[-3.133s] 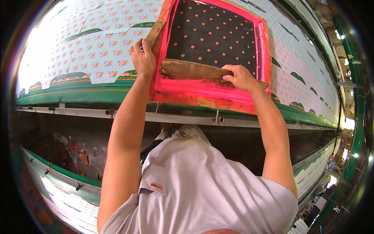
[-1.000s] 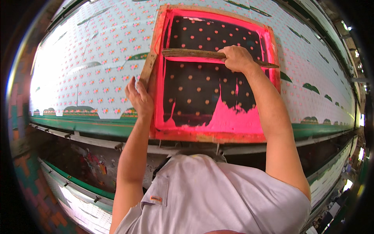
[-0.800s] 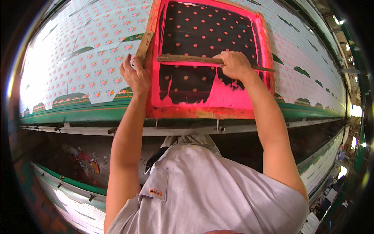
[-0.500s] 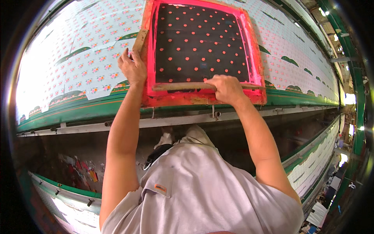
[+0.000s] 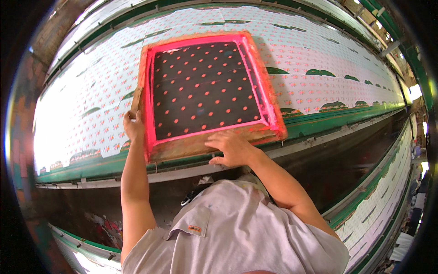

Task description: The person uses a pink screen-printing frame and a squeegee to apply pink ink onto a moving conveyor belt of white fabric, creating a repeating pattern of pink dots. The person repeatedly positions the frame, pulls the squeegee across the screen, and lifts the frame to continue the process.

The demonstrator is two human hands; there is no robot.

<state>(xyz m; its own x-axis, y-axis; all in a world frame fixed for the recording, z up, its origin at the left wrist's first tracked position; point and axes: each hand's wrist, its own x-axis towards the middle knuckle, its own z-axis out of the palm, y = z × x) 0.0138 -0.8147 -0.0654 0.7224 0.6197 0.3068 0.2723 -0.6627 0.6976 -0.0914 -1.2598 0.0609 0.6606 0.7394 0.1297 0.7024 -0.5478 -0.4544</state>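
A screen-printing frame (image 5: pixel 255 59) with bright pink ink round its inner border lies over the patterned cloth. Its dark mesh (image 5: pixel 200 86) carries rows of small pink-orange dots. My left hand (image 5: pixel 133 125) is closed round the lower end of a wooden strip (image 5: pixel 136 100) on the frame's left side. At the near edge, my right hand (image 5: pixel 232 149) reaches over the brownish wooden rim, fingers spread and thumb apart. Whether its fingertips press on the rim is hard to tell. The squeegee cannot be made out clearly now.
Pale cloth (image 5: pixel 296 91) with small floral rows covers the long green-edged printing table (image 5: pixel 310 123). A metal rail (image 5: pixel 100 183) runs along its near side. Further printing tables (image 5: pixel 369 187) stand behind me and beyond the far edge.
My right hand has let go of the squeegee and opened at the near rim. The frame appears lower, further left and turned in the view, which has itself shifted. My left hand keeps its hold.
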